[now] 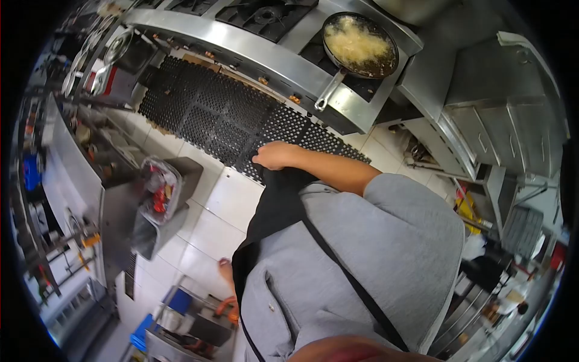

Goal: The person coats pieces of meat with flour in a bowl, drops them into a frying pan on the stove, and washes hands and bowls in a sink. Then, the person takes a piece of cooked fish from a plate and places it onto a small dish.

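My right hand [276, 155] is in front of my body, its fingers curled closed at the edge of my black apron [271, 205]. What the fingers hold, if anything, is hidden. My left hand [225, 266] shows only in part beside the apron, small and blurred, so its fingers cannot be read. Beyond my right hand, apart from it, a frying pan [386, 66] stands on the stove [253, 51]. Pale yellow food [356, 43] foams in oil inside the pan. The pan's metal handle [330, 90] points out over the stove's front edge.
A black perforated rubber mat [223, 108] lies on white floor tiles [226, 202] along the stove. To the left, a lined trash bin [175, 172] stands by a steel counter [75, 175]. Steel drawers [497, 136] are at the right. An orange-handled item [226, 309] is low down.
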Motion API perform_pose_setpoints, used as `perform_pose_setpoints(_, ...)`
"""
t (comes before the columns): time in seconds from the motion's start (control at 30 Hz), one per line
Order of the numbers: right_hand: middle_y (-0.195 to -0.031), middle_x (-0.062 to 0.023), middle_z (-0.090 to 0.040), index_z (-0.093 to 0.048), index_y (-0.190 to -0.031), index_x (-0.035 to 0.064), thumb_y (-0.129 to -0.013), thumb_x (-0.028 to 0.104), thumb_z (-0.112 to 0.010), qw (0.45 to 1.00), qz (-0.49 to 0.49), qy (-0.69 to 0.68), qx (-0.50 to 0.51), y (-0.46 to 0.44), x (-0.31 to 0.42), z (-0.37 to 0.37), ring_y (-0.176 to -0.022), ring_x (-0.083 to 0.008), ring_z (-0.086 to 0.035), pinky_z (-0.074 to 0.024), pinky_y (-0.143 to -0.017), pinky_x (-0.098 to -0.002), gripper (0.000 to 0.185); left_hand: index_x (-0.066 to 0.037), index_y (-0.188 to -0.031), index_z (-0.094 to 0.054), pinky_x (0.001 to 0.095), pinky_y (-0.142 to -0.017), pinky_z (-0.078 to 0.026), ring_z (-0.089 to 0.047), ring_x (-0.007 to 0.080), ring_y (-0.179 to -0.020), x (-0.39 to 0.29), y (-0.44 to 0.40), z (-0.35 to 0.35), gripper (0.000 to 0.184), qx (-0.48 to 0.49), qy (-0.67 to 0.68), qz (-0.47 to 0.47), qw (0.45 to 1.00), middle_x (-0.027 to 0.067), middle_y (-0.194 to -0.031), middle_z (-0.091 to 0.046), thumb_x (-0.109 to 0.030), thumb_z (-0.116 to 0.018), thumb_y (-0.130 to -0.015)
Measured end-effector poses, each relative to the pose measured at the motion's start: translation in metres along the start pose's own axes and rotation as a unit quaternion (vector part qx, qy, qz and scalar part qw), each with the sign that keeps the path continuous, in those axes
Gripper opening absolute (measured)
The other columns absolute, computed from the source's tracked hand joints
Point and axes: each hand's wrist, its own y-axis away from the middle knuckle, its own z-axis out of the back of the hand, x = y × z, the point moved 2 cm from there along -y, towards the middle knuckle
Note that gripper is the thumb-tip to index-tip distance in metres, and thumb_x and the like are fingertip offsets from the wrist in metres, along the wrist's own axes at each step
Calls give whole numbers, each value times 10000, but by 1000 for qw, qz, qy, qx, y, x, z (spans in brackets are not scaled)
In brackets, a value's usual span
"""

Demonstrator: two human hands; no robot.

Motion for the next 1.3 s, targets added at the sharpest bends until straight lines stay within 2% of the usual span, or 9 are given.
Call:
perform_pose_setpoints(0.27, -1029, -188, -659, -630, -1111, 73, -799, 80, -540, 994, -111, 11, -5, -77, -25, 85, -976, -372, -638, -528, -797, -462, 325, -66, -1131, -528, 295, -584, -477, -591, 191, -685, -110, -107, -56, 244, 138, -111, 33, 984, 86, -890, -599, -152, -541, -904)
perform_pose_setpoints(0.57, -1023, -196, -630, -615, -1102, 62, -781, 21, -538, 940, -245, -139, -194, -113, -39, 105, -992, -371, -617, -516, -800, -460, 333, -65, -1116, -533, 294, -584, -477, -593, 188, -674, -265, -274, -137, 230, 246, -177, -2, 953, 82, -873, -602, -167, -550, -910)
perform_pose_setpoints(0.77, -1000, -173, -633, -642, -965, 28, -735, 9, -552, 858, -372, -201, -291, -123, -69, 12, -976, -363, -611, -503, -811, -447, 248, -65, -1106, -537, 294, -585, -476, -595, 187, -666, -422, -354, -231, 222, 286, -189, -72, 937, 80, -862, -604, -177, -556, -915)
perform_pose_setpoints(0.9, -728, -190, -663, -690, -697, 5, -733, 84, -590, 863, -449, -215, -83, -115, -71, -81, -714, -338, -670, -535, -680, -448, 132, -73, -1043, -535, 280, -525, -456, -593, 178, -645, -495, -388, -283, 158, 323, -238, -111, 909, 65, -802, -607, -169, -549, -918)
perform_pose_setpoints(0.97, -701, -178, -662, -691, -659, 3, -767, 116, -573, 763, -541, -351, -51, -94, -18, -58, -657, -287, -680, -548, -575, -414, 195, -88, -1001, -546, 283, -546, -476, -620, 201, -661, -511, -399, -301, 103, 369, -272, -105, 882, 71, -792, -610, -156, -503, -936)
perform_pose_setpoints(1.07, -750, -185, -670, -704, -771, -6, -795, 116, -539, 825, -480, -295, -34, -102, 9, -100, -621, -244, -681, -544, -496, -368, 206, -86, -1017, -541, 290, -510, -444, -593, 170, -605, -498, -428, -314, 131, 425, -296, -65, 853, 61, -758, -607, -158, -511, -912)
perform_pose_setpoints(1.13, -812, -171, -676, -699, -899, 9, -794, 103, -519, 657, -593, -463, -55, -119, 15, -161, -621, -239, -681, -543, -482, -336, 229, -79, -1003, -544, 285, -504, -440, -586, 168, -602, -489, -424, -311, 136, 461, -344, -76, 815, 57, -744, -597, -176, -513, -913)
perform_pose_setpoints(1.23, -862, -151, -677, -682, -954, 30, -802, 105, -499, 770, -523, -360, -58, -135, 31, -195, -710, -263, -688, -563, -583, -362, 250, -73, -1005, -542, 277, -492, -430, -574, 159, -592, -476, -419, -310, 139, 483, -422, -97, 761, 54, -739, -589, -175, -504, -920)
perform_pose_setpoints(1.3, -857, -132, -676, -690, -903, 64, -784, 119, -529, 691, -618, -360, -105, -143, 39, -207, -830, -281, -678, -554, -724, -392, 208, -69, -1007, -541, 272, -484, -424, -567, 154, -585, -467, -424, -310, 141, 488, -455, -113, 736, 52, -737, -583, -175, -499, -924)
